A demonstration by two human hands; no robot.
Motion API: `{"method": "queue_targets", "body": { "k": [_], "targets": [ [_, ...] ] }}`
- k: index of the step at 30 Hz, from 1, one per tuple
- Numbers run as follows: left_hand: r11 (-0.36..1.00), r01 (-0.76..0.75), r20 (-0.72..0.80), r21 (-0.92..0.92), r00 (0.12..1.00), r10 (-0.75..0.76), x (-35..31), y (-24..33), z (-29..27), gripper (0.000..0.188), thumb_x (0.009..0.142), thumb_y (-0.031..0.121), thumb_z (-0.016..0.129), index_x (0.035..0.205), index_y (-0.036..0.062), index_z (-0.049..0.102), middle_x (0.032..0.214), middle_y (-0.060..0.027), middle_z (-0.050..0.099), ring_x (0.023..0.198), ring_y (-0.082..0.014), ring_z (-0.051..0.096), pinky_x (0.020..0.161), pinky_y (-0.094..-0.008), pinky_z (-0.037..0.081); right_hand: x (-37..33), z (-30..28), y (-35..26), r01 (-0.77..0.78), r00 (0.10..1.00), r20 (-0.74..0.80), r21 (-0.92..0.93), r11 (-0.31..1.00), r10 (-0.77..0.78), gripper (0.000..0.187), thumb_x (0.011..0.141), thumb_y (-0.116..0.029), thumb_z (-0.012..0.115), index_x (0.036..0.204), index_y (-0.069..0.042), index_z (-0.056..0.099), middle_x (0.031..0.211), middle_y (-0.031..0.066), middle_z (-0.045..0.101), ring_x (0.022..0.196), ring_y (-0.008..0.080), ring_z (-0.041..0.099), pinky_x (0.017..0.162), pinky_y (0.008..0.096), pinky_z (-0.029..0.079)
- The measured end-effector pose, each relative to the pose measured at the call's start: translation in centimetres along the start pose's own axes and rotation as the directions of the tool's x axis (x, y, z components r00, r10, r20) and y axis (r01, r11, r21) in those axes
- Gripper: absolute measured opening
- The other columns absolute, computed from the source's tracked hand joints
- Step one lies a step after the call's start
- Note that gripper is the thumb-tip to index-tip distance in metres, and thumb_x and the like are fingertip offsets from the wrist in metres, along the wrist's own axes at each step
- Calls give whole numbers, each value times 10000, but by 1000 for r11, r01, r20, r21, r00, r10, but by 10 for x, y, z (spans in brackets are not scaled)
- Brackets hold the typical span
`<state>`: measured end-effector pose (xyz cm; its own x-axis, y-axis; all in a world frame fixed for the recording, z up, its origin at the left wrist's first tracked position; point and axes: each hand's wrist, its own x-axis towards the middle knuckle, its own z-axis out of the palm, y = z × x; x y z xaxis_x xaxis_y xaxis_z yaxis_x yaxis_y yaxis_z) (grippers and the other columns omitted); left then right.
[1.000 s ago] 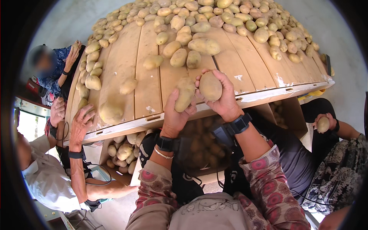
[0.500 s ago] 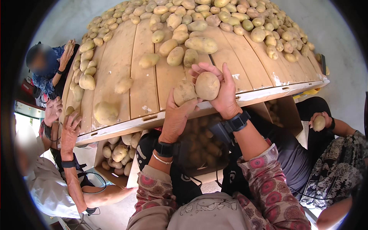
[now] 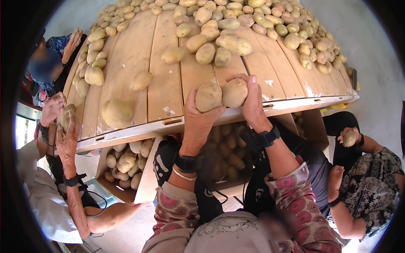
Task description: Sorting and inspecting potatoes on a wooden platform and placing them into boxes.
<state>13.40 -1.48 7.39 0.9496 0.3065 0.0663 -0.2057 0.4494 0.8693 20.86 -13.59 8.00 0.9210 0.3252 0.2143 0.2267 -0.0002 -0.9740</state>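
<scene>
Just above the table's front edge I hold two potatoes side by side. My left hand (image 3: 197, 122) is closed around a round, pale brown potato (image 3: 208, 97). In my right hand (image 3: 255, 108) is another potato (image 3: 235, 92), gripped from the right side with the thumb up. The two potatoes sit very close; I cannot tell whether they touch. Beneath my hands, between my knees, stands a box holding several potatoes (image 3: 225, 145), partly in shadow.
The wooden table (image 3: 164, 95) carries a large potato heap (image 3: 253, 12) at its far side and loose potatoes nearer. Another cardboard box (image 3: 145, 185) of potatoes stands at left. Co-workers sit on both sides; one holds a potato (image 3: 66, 117) at left, another holds one (image 3: 349, 138) at right.
My right hand has turned from palm-up under its potato to a side grip. The left co-worker's hands now hold a potato. A second hand of the right co-worker has come into view.
</scene>
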Motion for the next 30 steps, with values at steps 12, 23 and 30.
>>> {"method": "queue_targets", "body": {
  "k": [12,23,30],
  "targets": [
    [950,9,-159,-312,985,-62,2,12,-28,375,894,146,524,1241,26,450,1240,-149,520,1007,-234,579,804,-323,509,-6,-27,-6,173,975,-115,-133,976,-188,378,887,-206,582,1209,-22,507,1071,57,570,907,94,565,707,235,511],
    [983,116,-103,-139,986,-131,2,21,-37,438,949,369,369,1215,40,483,1186,-178,561,986,-316,594,747,-358,502,5,-66,20,156,977,8,-713,684,-215,327,848,-261,561,1070,-21,576,996,212,611,944,393,571,826,405,461],
    [985,172,-4,-31,985,-173,0,17,-48,473,919,368,380,1201,4,489,1128,-203,584,905,-304,603,668,-339,488,2,-67,23,205,946,-64,-641,740,-318,538,706,-331,721,1113,-35,532,938,220,598,887,346,587,785,405,475]
  ]
}}
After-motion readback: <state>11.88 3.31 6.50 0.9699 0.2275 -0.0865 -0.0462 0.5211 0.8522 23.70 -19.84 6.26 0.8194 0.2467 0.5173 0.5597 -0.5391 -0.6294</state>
